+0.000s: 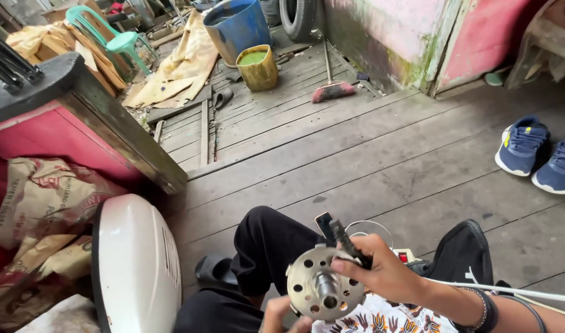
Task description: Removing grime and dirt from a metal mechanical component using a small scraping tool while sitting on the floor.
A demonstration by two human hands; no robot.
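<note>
Holding a round metal disc (322,288) with holes and a centre shaft, over the lap.
Right hand (381,268) clamped on the disc's rim and a dark tool (347,240); left hand (282,314) grips below. Step: inspecting the part; a steady two-hand hold seems needed. White casing (134,265) alongside, blue shoes (538,154) well apart on the plank floor (381,160).

head cam, looks down n forward, close (single view)
</note>
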